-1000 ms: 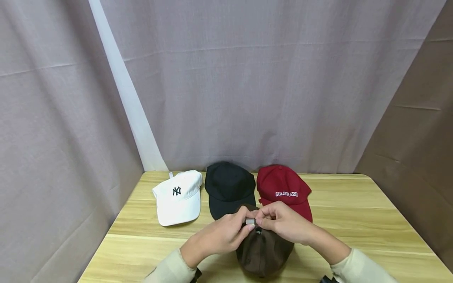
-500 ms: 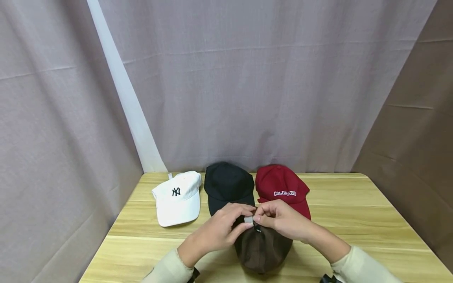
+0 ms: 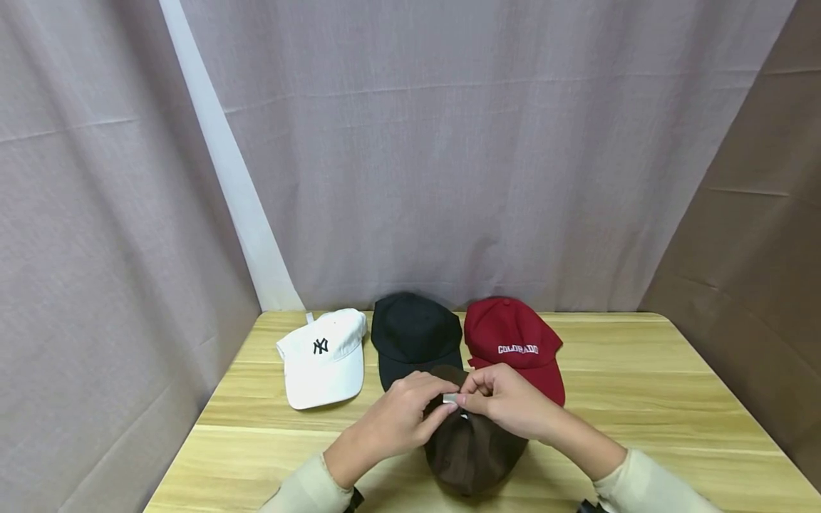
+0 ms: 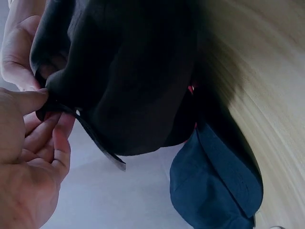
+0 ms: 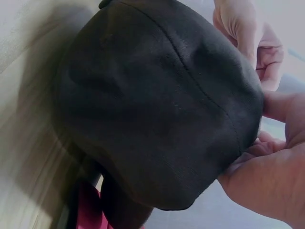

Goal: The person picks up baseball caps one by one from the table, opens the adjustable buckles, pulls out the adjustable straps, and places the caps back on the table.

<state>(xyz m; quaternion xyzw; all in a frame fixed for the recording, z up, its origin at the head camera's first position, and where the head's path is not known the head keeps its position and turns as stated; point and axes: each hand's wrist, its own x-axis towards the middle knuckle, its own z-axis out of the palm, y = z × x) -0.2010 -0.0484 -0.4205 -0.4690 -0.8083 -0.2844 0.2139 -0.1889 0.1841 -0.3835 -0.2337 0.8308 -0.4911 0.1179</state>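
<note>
A dark brown cap (image 3: 471, 456) sits on the table in front of the person, its rounded crown toward them. Along its back strap both hands meet, close together. With thumb and fingers the left hand (image 3: 400, 417) pinches the strap beside a small silvery piece (image 3: 450, 398), probably the buckle. From the other side, the right hand (image 3: 513, 401) pinches the strap right at that piece. In the left wrist view a narrow band (image 4: 102, 145) with a grey tip hangs from the cap's edge. The crown fills the right wrist view, hiding most of the right fingertips (image 5: 276, 106).
Behind the brown cap, a white cap (image 3: 326, 363), a black cap (image 3: 413, 335) and a red cap (image 3: 513, 331) lettered COLORADO lie in a row on the wooden table (image 3: 641, 399). A grey curtain (image 3: 449, 178) hangs past the table's back edge.
The silvery piece has tipped and looks narrower, and the right thumb has come slightly left against it. Both hands keep their grip, and the cap stays nearly in place.
</note>
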